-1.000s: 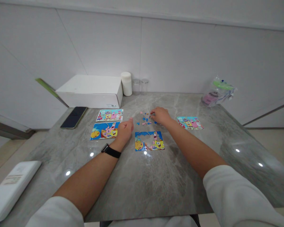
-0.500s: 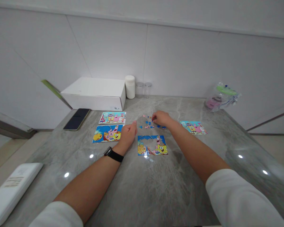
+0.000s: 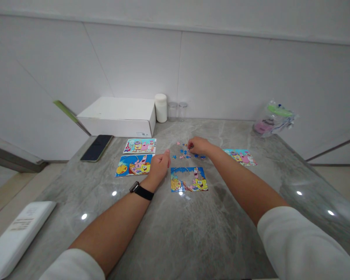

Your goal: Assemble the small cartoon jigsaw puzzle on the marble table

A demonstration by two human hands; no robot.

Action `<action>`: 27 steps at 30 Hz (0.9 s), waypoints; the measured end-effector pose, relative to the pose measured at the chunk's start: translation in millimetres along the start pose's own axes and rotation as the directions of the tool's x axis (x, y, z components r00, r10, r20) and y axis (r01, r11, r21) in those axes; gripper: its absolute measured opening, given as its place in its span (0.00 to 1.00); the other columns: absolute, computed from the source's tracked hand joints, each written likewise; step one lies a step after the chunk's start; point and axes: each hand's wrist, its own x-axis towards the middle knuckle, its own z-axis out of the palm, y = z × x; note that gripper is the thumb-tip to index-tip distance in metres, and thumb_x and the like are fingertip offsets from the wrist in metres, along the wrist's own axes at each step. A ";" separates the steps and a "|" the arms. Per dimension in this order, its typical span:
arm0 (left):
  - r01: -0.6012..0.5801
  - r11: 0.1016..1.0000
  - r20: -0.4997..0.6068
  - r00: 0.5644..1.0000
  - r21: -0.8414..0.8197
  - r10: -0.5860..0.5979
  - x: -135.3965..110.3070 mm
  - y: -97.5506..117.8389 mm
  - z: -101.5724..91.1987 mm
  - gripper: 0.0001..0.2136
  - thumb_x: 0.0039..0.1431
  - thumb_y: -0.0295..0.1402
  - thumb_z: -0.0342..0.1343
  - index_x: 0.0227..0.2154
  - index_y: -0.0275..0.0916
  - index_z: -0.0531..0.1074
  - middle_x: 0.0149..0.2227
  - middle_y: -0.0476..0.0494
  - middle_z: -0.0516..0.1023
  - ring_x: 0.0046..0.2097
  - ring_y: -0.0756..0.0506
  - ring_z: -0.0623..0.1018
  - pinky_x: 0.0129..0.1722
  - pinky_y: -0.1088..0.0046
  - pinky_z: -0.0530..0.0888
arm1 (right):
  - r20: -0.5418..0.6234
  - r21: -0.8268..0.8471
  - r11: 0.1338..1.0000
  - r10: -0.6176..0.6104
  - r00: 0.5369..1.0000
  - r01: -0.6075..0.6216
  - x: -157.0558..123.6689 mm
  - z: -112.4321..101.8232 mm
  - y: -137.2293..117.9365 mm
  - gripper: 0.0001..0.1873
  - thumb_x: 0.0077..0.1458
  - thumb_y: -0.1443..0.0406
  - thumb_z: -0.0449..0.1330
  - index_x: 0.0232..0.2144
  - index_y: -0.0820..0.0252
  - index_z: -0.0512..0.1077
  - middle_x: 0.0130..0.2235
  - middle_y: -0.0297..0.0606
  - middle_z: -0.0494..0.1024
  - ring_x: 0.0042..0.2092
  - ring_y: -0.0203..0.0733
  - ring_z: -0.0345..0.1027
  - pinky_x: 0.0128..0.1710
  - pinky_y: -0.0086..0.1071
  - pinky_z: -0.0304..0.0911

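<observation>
A partly built cartoon jigsaw [image 3: 189, 179] lies on the grey marble table [image 3: 192, 233], with a gap in its upper middle. Several loose blue and pink pieces [image 3: 183, 152] are scattered just behind it. My right hand [image 3: 200, 146] reaches over those pieces with its fingers pinched together on a small piece. My left hand [image 3: 159, 165] rests on the table left of the jigsaw, loosely curled, with nothing visible in it. A black watch [image 3: 141, 191] is on that wrist.
Two finished cartoon pictures [image 3: 135, 165] lie to the left, another [image 3: 241, 156] to the right. A phone [image 3: 96, 147], a white box [image 3: 119, 116], a white jar [image 3: 161, 107], two clear jars [image 3: 177, 111] and a plastic bag [image 3: 272, 117] stand further back. A white device [image 3: 16, 235] sits front left.
The view has shifted slightly. My right hand has drawn its fingers together over the loose pieces. My left hand has stayed beside the jigsaw.
</observation>
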 end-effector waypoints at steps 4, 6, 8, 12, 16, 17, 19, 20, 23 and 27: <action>-0.002 1.000 0.001 1.000 -0.012 0.002 0.1 2.0 -0.5 0.31 0.69 0.53 0.46 0.11 0.42 0.61 0.14 0.51 0.60 0.21 0.48 0.65 0.30 0.68 0.65 | -0.008 0.011 1.000 -0.002 1.000 0.002 0.8 -4.5 -0.9 0.09 0.47 0.69 0.71 0.34 0.54 0.83 0.39 0.40 0.86 0.39 0.45 0.76 0.37 0.31 0.64; 0.000 1.000 0.004 1.000 -0.023 0.000 -0.1 3.2 -0.5 0.31 0.69 0.52 0.46 0.11 0.42 0.61 0.14 0.50 0.60 0.21 0.48 0.65 0.30 0.68 0.65 | -0.021 0.021 1.000 -0.010 1.000 0.010 -1.0 -5.6 -1.1 0.09 0.49 0.70 0.70 0.34 0.55 0.82 0.39 0.39 0.86 0.39 0.44 0.76 0.38 0.31 0.64; 0.004 1.000 0.005 1.000 -0.026 -0.004 -0.5 4.0 -0.4 0.31 0.69 0.52 0.46 0.11 0.43 0.61 0.14 0.50 0.61 0.21 0.48 0.65 0.30 0.68 0.65 | -0.045 0.077 0.996 -0.033 0.998 0.036 -4.4 -5.7 -1.3 0.09 0.51 0.71 0.68 0.36 0.55 0.82 0.38 0.38 0.85 0.38 0.42 0.76 0.38 0.30 0.64; 0.004 1.000 0.007 1.000 -0.014 -0.004 -1.1 4.1 -0.1 0.32 0.69 0.54 0.46 0.12 0.42 0.62 0.14 0.50 0.62 0.22 0.48 0.66 0.30 0.68 0.65 | -0.131 0.354 0.927 -0.083 0.988 0.125 -17.3 -7.0 -3.6 0.09 0.54 0.71 0.66 0.38 0.57 0.81 0.35 0.36 0.84 0.37 0.40 0.76 0.38 0.30 0.66; 0.008 1.000 0.010 1.000 0.010 -0.008 -1.9 2.1 0.2 0.32 0.69 0.55 0.45 0.12 0.42 0.63 0.14 0.50 0.62 0.22 0.48 0.66 0.30 0.68 0.64 | -0.157 0.599 0.779 -0.115 0.981 0.187 -41.4 -12.1 -11.3 0.05 0.55 0.67 0.66 0.36 0.57 0.81 0.33 0.34 0.83 0.36 0.39 0.75 0.38 0.31 0.68; 0.009 1.000 0.010 1.000 0.015 -0.009 -2.4 1.4 0.4 0.32 0.69 0.54 0.45 0.12 0.42 0.63 0.14 0.50 0.63 0.22 0.48 0.66 0.30 0.68 0.64 | -0.151 0.655 0.731 -0.119 0.981 0.189 -48.9 -13.3 -13.9 0.05 0.54 0.65 0.67 0.36 0.57 0.81 0.33 0.34 0.83 0.36 0.39 0.75 0.38 0.32 0.69; -0.005 1.000 0.020 1.000 0.020 0.004 -3.5 0.3 0.7 0.31 0.70 0.53 0.46 0.13 0.42 0.65 0.15 0.49 0.65 0.23 0.48 0.68 0.31 0.68 0.65 | -0.137 0.748 0.637 -0.126 0.983 0.186 -64.5 -14.4 -19.4 0.07 0.54 0.62 0.68 0.36 0.57 0.81 0.34 0.34 0.84 0.36 0.40 0.76 0.39 0.33 0.71; -0.024 1.000 0.031 0.999 0.020 0.023 -4.3 -0.1 0.9 0.31 0.70 0.52 0.46 0.14 0.41 0.66 0.17 0.49 0.67 0.24 0.47 0.69 0.32 0.68 0.66 | -0.141 0.782 0.594 -0.126 0.982 0.188 -72.1 -14.2 -22.1 0.08 0.53 0.61 0.68 0.36 0.57 0.81 0.35 0.35 0.84 0.36 0.40 0.77 0.39 0.33 0.71; -0.121 0.992 0.067 0.991 0.032 0.119 -6.8 -0.2 1.9 0.26 0.71 0.49 0.48 0.19 0.40 0.72 0.21 0.48 0.72 0.29 0.46 0.72 0.35 0.69 0.67 | -0.168 0.828 0.521 -0.119 0.979 0.205 -91.6 -11.2 -29.1 0.09 0.53 0.59 0.69 0.36 0.56 0.80 0.35 0.35 0.85 0.37 0.40 0.77 0.41 0.34 0.71; -0.241 0.968 0.127 0.965 0.071 0.231 -10.0 2.3 3.6 0.18 0.69 0.45 0.52 0.29 0.40 0.77 0.29 0.47 0.77 0.34 0.45 0.74 0.36 0.69 0.67 | -0.157 0.862 0.477 -0.074 0.985 0.173 -106.2 -5.1 -35.4 0.13 0.51 0.57 0.70 0.36 0.57 0.80 0.34 0.35 0.84 0.36 0.40 0.76 0.39 0.34 0.70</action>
